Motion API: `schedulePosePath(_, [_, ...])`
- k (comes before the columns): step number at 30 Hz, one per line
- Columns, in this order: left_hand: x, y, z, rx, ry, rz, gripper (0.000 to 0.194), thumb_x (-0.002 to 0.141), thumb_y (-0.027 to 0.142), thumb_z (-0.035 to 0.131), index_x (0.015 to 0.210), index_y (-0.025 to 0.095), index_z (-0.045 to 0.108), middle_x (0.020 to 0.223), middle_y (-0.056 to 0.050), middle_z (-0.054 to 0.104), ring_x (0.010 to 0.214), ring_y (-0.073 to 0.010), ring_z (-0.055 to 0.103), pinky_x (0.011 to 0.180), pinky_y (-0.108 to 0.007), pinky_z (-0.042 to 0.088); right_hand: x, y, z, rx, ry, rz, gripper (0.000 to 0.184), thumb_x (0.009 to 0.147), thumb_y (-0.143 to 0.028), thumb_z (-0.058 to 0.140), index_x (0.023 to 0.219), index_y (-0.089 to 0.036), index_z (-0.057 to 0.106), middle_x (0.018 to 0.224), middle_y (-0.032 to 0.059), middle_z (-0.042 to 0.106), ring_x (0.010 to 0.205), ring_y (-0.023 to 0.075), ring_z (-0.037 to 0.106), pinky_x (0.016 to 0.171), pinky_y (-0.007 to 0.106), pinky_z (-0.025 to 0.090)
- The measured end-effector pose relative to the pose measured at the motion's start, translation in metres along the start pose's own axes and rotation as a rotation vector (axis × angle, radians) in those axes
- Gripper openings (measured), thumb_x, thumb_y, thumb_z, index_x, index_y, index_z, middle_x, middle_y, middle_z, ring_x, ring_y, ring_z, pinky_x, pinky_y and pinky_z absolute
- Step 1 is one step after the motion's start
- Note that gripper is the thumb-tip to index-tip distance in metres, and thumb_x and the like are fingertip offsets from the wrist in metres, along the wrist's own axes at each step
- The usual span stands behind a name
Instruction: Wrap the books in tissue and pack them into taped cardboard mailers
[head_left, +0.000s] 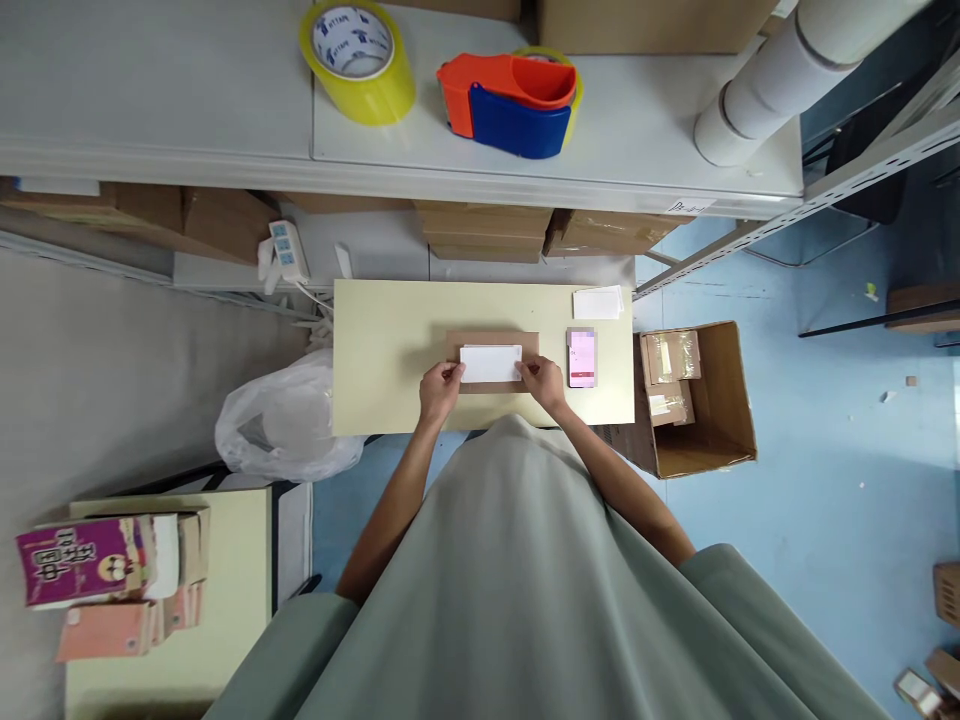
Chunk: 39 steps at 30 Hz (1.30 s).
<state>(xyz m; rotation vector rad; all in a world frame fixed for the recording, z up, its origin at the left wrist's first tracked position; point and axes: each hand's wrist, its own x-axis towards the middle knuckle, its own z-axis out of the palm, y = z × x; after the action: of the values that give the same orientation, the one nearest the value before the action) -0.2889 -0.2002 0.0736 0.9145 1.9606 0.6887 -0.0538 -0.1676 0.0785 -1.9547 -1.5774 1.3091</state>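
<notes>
1. Progress. The white slip [490, 364] lies over the brown package [492, 338], between the fingers of the two hands, with a brown border visible on all sides of it. Placement therefore appears largely complete. Whether the slip is bonded to the package or only held against it cannot be determined. Neither edge is released. Right of the right-hand fingers, past the phone [582, 358], the open carton [744, 405] contains small taped boxes [675, 357], apparently already closed. White papers [597, 303] lie on the counter [386, 345], forward and right of the same fingers.

2. Hand pose. The left hand [439, 392] pinches the slip's left edge between thumb and fingers; the right hand [545, 384] pinches the right edge likewise. Both sets of fingers are narrow, closed on the slip and nearly level with each other. The forearms [391, 502] slope inward from either side of the body toward the fingers.
</notes>
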Motion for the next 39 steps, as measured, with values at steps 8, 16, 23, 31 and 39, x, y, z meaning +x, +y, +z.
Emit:
schedulePosePath(8, [0.003,0.007,0.008,0.279,-0.002,0.025,0.028,0.101,0.039,0.061,0.104,0.018,0.080,0.112,-0.011,0.083,0.104,-0.0254,0.075,0.088,-0.030,0.051,0.002,-0.002,0.008,-0.229,0.044,0.010,0.024,0.107,-0.039,0.058,0.096,-0.022,0.071,0.101,0.0081,0.078,0.089,0.0230,0.071,0.079,0.030,0.050])
schedulePosePath(16, [0.005,0.009,0.013,0.395,0.012,0.025,0.026,0.104,0.037,0.060,0.105,0.019,0.079,0.110,-0.011,0.083,0.106,-0.0274,0.076,0.090,-0.033,0.052,0.006,-0.014,0.006,-0.359,0.006,0.034,0.022,0.108,-0.032,0.056,0.100,-0.021,0.074,0.109,0.0103,0.079,0.096,0.0249,0.074,0.082,0.031,0.053])
schedulePosePath(23, [0.004,0.009,0.019,0.469,0.026,0.072,0.022,0.106,0.034,0.057,0.104,0.018,0.072,0.112,-0.015,0.081,0.109,-0.0303,0.075,0.095,-0.038,0.054,0.013,-0.022,0.002,-0.414,-0.068,0.091,0.024,0.107,-0.033,0.059,0.097,-0.022,0.078,0.103,0.0109,0.081,0.099,0.0273,0.076,0.085,0.034,0.055])
schedulePosePath(31, [-0.004,0.004,0.015,0.478,0.090,0.291,0.025,0.106,0.031,0.059,0.126,0.017,0.062,0.123,-0.019,0.073,0.120,-0.0335,0.071,0.104,-0.048,0.056,0.006,-0.011,-0.007,-0.542,-0.017,-0.036,0.031,0.109,-0.040,0.056,0.119,-0.017,0.076,0.120,0.0182,0.077,0.111,0.0338,0.073,0.094,0.043,0.059])
schedulePosePath(39, [-0.035,0.003,0.058,0.599,-0.207,0.784,0.075,0.112,0.044,0.035,0.172,0.000,0.024,0.181,-0.024,0.023,0.172,-0.0348,0.013,0.138,-0.055,0.019,-0.014,0.014,0.041,-0.661,-0.106,-0.704,0.083,0.105,-0.033,0.045,0.175,0.000,0.016,0.183,0.0210,0.020,0.172,0.0351,0.011,0.139,0.056,0.017])
